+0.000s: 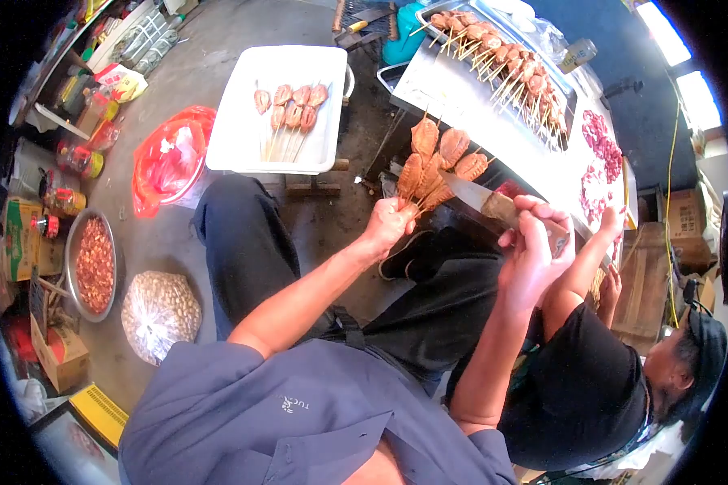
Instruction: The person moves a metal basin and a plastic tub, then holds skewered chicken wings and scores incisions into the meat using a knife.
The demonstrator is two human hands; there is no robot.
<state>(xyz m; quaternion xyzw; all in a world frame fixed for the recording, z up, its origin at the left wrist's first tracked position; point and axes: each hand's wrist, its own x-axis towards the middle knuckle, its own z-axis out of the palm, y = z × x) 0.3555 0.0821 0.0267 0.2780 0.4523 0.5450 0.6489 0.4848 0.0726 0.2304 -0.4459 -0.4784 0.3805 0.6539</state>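
My left hand (391, 226) is closed around the lower sticks of several meat skewers (429, 167), whose reddish-brown scored pieces fan out upward. In my right hand (539, 242) is a knife (471, 195) with a wide blade, its tip pointing left beside the skewered meat. Whether blade and meat touch I cannot tell. Ahead and to the left, a white tray (228, 97) holds several more skewers of the same kind. At the upper right, a long row of skewers (505, 61) lies on a metal tray by a pale work surface (445, 97).
At the right, a co-worker in black (578, 388) reaches toward raw red meat (601, 149). On the left are a red plastic bag (174, 158), a metal bowl of chopped food (95, 263), a bag of peanuts (162, 314) and bottles (81, 160). My knees flank the floor gap.
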